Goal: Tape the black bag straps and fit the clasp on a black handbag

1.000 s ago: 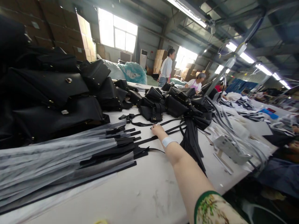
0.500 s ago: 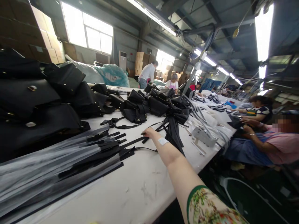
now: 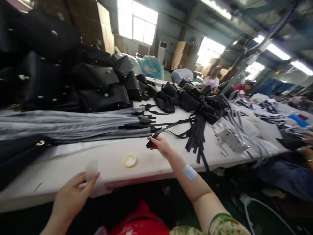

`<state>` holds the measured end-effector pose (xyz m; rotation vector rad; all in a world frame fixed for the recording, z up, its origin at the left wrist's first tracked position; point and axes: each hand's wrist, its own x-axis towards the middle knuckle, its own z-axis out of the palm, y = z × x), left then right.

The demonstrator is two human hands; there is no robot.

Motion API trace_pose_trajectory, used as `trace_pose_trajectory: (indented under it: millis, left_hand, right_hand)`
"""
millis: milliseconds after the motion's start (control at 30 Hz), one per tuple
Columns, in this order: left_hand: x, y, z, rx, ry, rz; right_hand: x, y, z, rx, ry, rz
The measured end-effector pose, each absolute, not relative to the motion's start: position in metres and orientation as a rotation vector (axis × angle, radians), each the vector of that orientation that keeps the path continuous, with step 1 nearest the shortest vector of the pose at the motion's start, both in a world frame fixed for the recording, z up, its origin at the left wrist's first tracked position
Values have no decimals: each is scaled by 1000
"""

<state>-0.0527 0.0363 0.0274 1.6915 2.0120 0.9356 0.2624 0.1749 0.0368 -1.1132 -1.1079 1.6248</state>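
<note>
My right hand [image 3: 161, 146] is pinched shut on the end of a long black strap [image 3: 171, 125] that runs back over the white table [image 3: 114, 166] toward a bundle of black straps [image 3: 195, 135]. A pale plaster sits on that wrist. My left hand [image 3: 72, 197] is at the table's near edge, fingers closed on a thin clear plastic piece [image 3: 92, 169]. A small yellow tape ring [image 3: 130, 160] lies on the table between the two hands.
Black bags [image 3: 97, 85] are piled at the left and back. Plastic-sleeved straps [image 3: 63, 125] lie in a long stack at the left. White packaging [image 3: 232, 140] and more straps cover the right. Other people sit or bend at the far end and right.
My right hand has pulled back toward me with a black strap end pinched in it. My left hand has come into view at the near edge. The view has dropped lower.
</note>
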Motion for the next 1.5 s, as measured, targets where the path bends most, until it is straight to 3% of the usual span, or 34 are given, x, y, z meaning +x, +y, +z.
trace_pose_trajectory:
  millis: [400,833,1233,1500]
  left_hand:
    - [-15,-45,13,1523,1454,680]
    - [1,-64,-19,1400,1276,523]
    - [9,-64,-6,1401,1291,515]
    - [6,-66,-7,1258,1214,570]
  right_hand:
    - [209,28,-16,-1079,-1264,1953]
    - [229,4,-51,-1236,-704,2100]
    - [231,-5,2,-1031,-1041,1693]
    - [226,-7,1,-1019,-1205,1605]
